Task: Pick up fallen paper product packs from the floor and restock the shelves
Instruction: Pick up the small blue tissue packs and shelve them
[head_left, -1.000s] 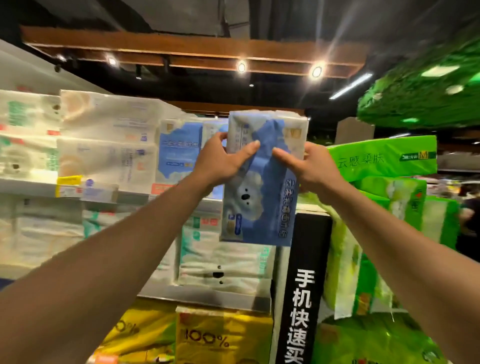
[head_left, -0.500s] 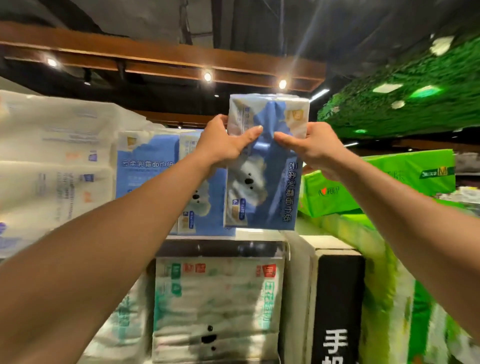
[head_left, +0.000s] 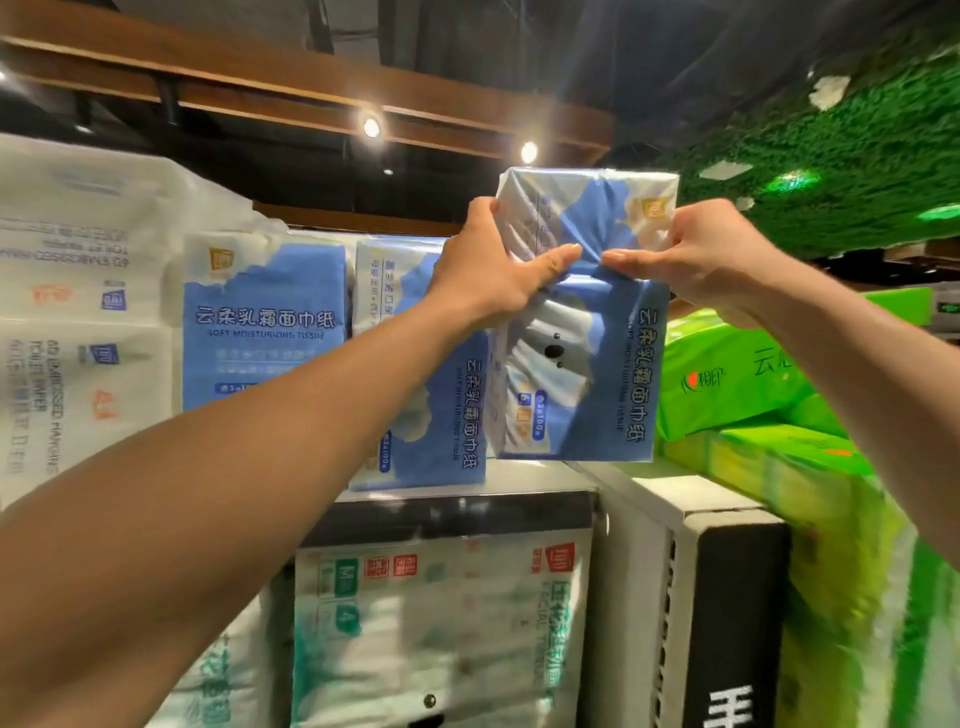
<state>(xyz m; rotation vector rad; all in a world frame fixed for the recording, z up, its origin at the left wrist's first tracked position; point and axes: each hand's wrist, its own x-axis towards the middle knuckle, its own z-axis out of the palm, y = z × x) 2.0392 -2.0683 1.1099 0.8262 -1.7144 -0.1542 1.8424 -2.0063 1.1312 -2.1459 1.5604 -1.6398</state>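
A blue and white tissue pack with a koala print (head_left: 576, 364) is held upright above the right end of the top shelf (head_left: 524, 470). My left hand (head_left: 493, 270) grips its upper left side, thumb across the front. My right hand (head_left: 696, 260) grips its upper right side, thumb meeting the other near the middle. Its bottom edge hangs just over the shelf surface. Two matching blue packs (head_left: 265, 322) (head_left: 415, 395) stand on the same shelf to the left, the nearer one partly hidden by my left arm.
Large white toilet paper packs (head_left: 78, 312) fill the shelf's left end. Green packs (head_left: 737, 374) are stacked to the right. White and green facial tissue packs (head_left: 441, 623) sit on the shelf below. A black sign panel (head_left: 732, 623) caps the shelf end.
Both hands have carried the koala pack up and to the right, closer to the top shelf. My view has tilted upward, so the lower shelves have dropped out of sight.
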